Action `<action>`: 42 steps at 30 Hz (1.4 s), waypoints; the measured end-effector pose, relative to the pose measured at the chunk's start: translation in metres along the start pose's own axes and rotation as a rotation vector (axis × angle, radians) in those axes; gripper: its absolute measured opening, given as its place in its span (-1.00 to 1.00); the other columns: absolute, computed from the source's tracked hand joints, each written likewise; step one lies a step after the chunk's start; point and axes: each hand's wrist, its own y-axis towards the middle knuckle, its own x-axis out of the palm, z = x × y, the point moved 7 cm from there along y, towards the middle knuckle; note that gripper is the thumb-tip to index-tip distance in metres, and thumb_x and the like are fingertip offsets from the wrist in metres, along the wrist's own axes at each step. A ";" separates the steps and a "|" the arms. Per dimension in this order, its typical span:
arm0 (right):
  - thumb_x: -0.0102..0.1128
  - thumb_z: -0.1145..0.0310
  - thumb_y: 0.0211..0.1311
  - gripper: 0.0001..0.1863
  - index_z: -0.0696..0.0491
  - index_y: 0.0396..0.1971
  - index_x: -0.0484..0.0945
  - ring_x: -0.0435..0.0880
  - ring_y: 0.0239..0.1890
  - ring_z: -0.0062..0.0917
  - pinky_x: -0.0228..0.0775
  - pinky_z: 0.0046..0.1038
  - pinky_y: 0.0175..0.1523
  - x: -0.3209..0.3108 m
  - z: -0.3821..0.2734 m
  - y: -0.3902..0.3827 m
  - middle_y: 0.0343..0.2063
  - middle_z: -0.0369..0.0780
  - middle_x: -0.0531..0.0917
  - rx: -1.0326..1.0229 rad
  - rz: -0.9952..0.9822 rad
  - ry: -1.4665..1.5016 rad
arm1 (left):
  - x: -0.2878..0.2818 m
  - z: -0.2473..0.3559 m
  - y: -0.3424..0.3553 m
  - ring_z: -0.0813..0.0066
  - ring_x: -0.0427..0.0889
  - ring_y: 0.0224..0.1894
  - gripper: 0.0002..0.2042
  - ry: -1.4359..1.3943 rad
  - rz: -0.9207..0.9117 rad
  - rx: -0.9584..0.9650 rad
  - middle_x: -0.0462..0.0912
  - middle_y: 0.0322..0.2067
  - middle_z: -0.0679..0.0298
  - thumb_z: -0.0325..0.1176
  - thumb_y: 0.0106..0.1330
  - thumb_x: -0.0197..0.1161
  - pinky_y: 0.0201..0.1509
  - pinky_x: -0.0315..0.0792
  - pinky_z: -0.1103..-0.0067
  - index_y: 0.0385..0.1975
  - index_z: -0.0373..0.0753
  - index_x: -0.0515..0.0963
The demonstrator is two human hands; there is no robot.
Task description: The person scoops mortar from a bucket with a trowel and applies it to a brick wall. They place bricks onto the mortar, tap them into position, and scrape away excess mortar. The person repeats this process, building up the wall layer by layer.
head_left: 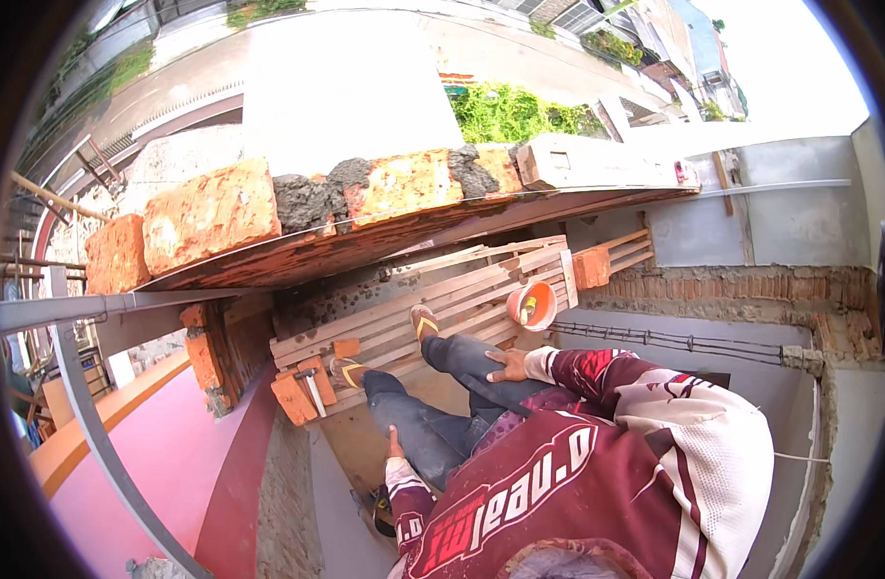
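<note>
Trousers (418,425) dark blue-grey, creased; left grip (395,445), right grip (507,366) released, resting on legs.

Wooden planks (462,301) carry an orange bucket (545,307) and bricks (293,399).

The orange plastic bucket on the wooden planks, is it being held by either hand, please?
No, the right hand and left hand both rest against the dark trousers, apart from the bucket.

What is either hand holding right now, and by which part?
Nothing that I can see. The right hand lies open on the trousers; the left hand is against the other trouser leg, partly hidden, with no object visible in it.
</note>
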 end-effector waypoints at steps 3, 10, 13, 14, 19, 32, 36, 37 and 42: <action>0.05 -0.47 0.07 0.19 0.01 0.51 -0.14 0.29 0.37 0.03 0.12 -0.23 0.44 0.000 -0.007 -0.033 0.33 0.18 0.29 0.013 0.136 0.238 | -0.005 0.072 -0.077 0.13 0.17 0.45 0.03 0.498 0.048 0.179 0.24 0.36 -0.15 0.31 0.11 0.30 0.49 0.07 0.42 0.39 -0.43 0.19; 0.08 -0.37 0.13 -0.11 0.30 -0.05 0.61 0.59 0.07 0.06 0.37 -0.13 0.22 0.003 0.009 -0.064 -0.02 0.21 0.60 0.058 0.409 0.509 | -0.023 0.164 -0.076 -0.08 0.35 0.33 -0.07 0.942 -0.140 0.103 0.41 0.24 -0.24 0.29 0.09 0.31 0.37 0.25 0.38 0.28 -0.41 0.38; 0.12 -0.34 0.12 -0.13 0.32 -0.11 0.63 0.61 0.05 0.06 0.39 -0.13 0.20 0.008 0.024 -0.045 -0.04 0.21 0.62 0.051 0.324 0.556 | -0.038 0.178 -0.054 -0.05 0.50 0.21 -0.25 0.978 -0.105 0.169 0.57 0.10 -0.19 0.21 0.19 0.27 0.29 0.34 0.37 0.15 -0.38 0.53; 0.16 -0.27 0.14 -0.21 0.29 -0.09 0.63 0.60 0.07 0.04 0.39 -0.14 0.20 0.005 0.033 -0.036 -0.02 0.17 0.62 0.070 0.367 0.572 | -0.039 0.190 -0.061 0.06 0.63 0.06 -0.46 1.107 -0.069 0.425 0.67 -0.04 -0.10 0.01 0.29 0.25 0.19 0.43 0.40 0.05 -0.36 0.60; 0.21 -0.07 0.20 -0.50 0.12 -0.22 0.70 0.62 0.01 -0.01 0.39 -0.15 0.19 0.002 0.104 0.018 -0.17 0.07 0.69 0.117 0.611 0.888 | -0.069 0.184 -0.094 0.41 0.71 -0.20 -0.73 0.769 0.208 0.413 0.76 -0.24 0.10 -0.28 0.31 0.25 -0.06 0.54 0.49 -0.10 -0.29 0.69; 0.35 0.14 0.13 -0.53 0.11 -0.02 0.60 0.62 0.06 -0.09 0.44 -0.23 0.17 0.078 0.340 0.280 -0.03 0.02 0.65 0.568 0.598 1.550 | 0.088 0.248 -0.177 0.44 0.60 -0.43 -0.63 1.154 0.199 -0.044 0.68 -0.41 0.20 -0.17 0.24 0.37 -0.31 0.49 0.49 -0.14 -0.38 0.64; 0.29 0.15 0.18 -0.21 -0.08 0.40 0.16 0.53 0.20 -0.09 0.36 -0.17 0.29 0.085 0.400 0.331 0.14 0.01 0.54 0.728 0.605 1.681 | 0.106 0.262 -0.173 0.18 0.65 -0.29 -0.42 1.653 0.292 0.090 0.65 -0.28 0.00 -0.01 0.08 0.48 -0.20 0.51 0.32 -0.08 -0.39 0.53; 0.27 0.14 0.19 -0.19 -0.13 0.42 0.10 0.52 0.21 -0.08 0.36 -0.16 0.29 0.085 0.408 0.344 0.15 0.02 0.53 0.775 0.627 1.752 | 0.102 0.264 -0.175 0.11 0.65 -0.28 -0.38 1.658 0.338 0.081 0.64 -0.26 -0.04 0.02 0.03 0.49 -0.19 0.51 0.28 -0.08 -0.38 0.50; 0.25 0.10 0.23 -0.20 -0.10 0.42 0.09 0.52 0.20 -0.04 0.36 -0.15 0.30 0.096 0.434 0.399 0.15 0.10 0.51 0.938 0.598 1.849 | 0.098 0.266 -0.159 -0.08 0.60 -0.28 -0.36 1.712 0.420 0.071 0.58 -0.31 -0.06 0.07 -0.05 0.53 -0.18 0.46 0.17 -0.18 -0.32 0.43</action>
